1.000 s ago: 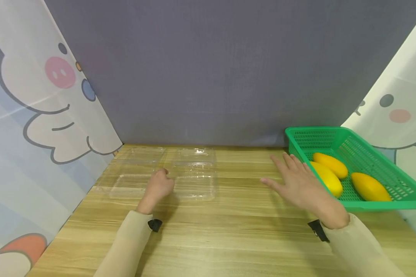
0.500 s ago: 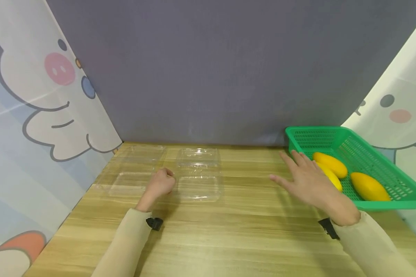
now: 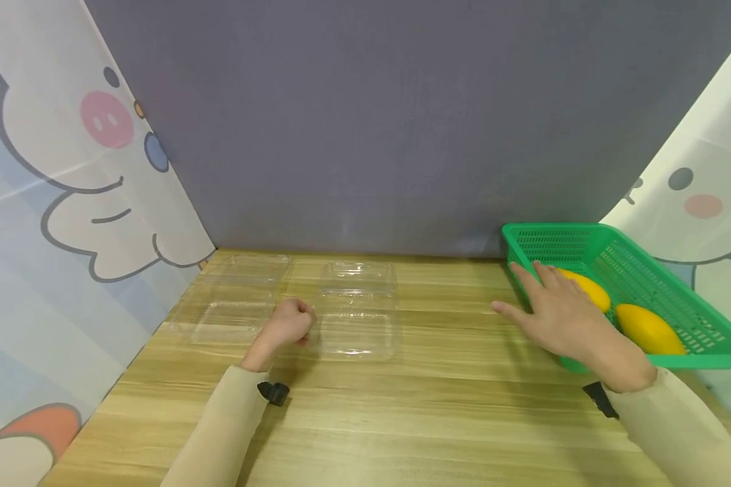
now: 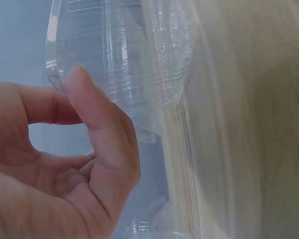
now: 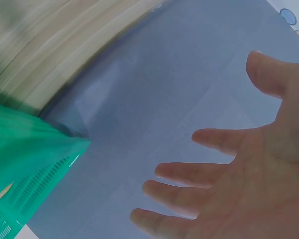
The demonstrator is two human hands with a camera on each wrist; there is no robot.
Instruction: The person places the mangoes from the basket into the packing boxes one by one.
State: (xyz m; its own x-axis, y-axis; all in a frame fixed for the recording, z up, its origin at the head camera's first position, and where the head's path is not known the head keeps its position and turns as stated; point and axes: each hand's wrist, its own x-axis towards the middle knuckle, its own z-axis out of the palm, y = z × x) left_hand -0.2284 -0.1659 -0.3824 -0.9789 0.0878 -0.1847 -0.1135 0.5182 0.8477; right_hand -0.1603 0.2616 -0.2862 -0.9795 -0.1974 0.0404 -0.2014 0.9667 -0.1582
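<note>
My left hand [image 3: 288,322] pinches the left edge of a clear plastic clamshell box [image 3: 356,333], which lies opened out on the table. In the left wrist view the thumb and fingers [image 4: 107,129] meet at the rim of the clear box [image 4: 119,47]. Over the left side of a green plastic basket [image 3: 685,362], my right hand [image 3: 565,316] is spread, palm down, with nothing in it. Two mangoes show inside: one [image 3: 650,330] near the front, another [image 3: 593,292] partly behind the fingers. The right wrist view shows the bare palm [image 5: 254,184] and straight fingers.
A second clear clamshell box [image 3: 231,321] lies opened out to the left of the left hand. A grey panel [image 3: 365,135] rises along the table's back edge. Printed cartoon curtains [image 3: 67,237] stand at both sides of the wooden table [image 3: 390,419].
The left hand and the clamshell box it pinches have shifted slightly right, apart from the second box. The right hand has moved right over the basket, covering a mango seen earlier.
</note>
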